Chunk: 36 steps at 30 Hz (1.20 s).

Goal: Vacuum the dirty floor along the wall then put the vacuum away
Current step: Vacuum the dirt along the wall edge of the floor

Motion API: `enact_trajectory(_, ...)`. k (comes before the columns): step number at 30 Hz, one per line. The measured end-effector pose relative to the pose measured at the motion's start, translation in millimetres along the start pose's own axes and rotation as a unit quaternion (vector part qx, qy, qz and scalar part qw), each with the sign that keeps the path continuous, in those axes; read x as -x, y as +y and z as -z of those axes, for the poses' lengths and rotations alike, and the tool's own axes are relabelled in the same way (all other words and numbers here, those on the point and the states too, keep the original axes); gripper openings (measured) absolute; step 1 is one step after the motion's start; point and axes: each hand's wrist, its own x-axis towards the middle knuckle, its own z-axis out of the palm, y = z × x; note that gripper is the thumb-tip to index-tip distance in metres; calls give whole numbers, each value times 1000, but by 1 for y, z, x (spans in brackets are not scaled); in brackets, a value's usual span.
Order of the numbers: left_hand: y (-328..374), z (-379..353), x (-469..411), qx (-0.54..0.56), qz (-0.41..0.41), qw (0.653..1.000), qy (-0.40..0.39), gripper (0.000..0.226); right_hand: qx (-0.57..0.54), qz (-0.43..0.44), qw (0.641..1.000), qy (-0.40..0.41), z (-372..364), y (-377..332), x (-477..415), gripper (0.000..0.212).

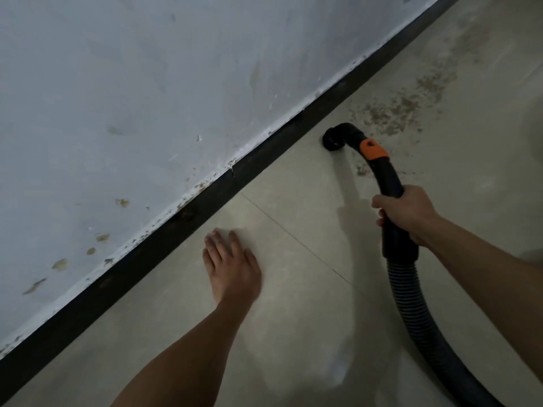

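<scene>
My right hand (407, 212) grips the black vacuum handle (390, 183), which carries an orange band (373, 149). The curved nozzle end (335, 141) touches the pale tiled floor close to the black skirting board (205, 198). A ribbed black hose (411, 306) runs from the handle down to the lower right edge. Brown dirt (402, 110) is scattered on the floor just beyond the nozzle, along the wall. My left hand (232, 265) rests flat on the floor with its fingers straight, pointing toward the skirting.
A stained grey wall (147, 98) fills the upper left, running diagonally from lower left to upper right. A small dirt patch (363, 171) lies beside the handle. A tile joint (293, 236) crosses the floor between my hands.
</scene>
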Motion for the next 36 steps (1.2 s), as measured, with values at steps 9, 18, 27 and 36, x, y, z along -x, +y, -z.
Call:
enact_trajectory(9,1,3,3,4,-11,1000,-12,62,136,114,982,-61,-20,61,71,21)
enact_trajectory(18,91,13,-56,101,-181,978,-25,48,253,128,958,53,1,48,17,29)
enact_trajectory(27,175,-27,-120,45,-56,997,30,57,85,83,993,7,-1,-28,-96,32)
enact_trajectory(36,178,-16,-115,43,-49,998,-16,55,160,-2,986,-42,34,28,3,27)
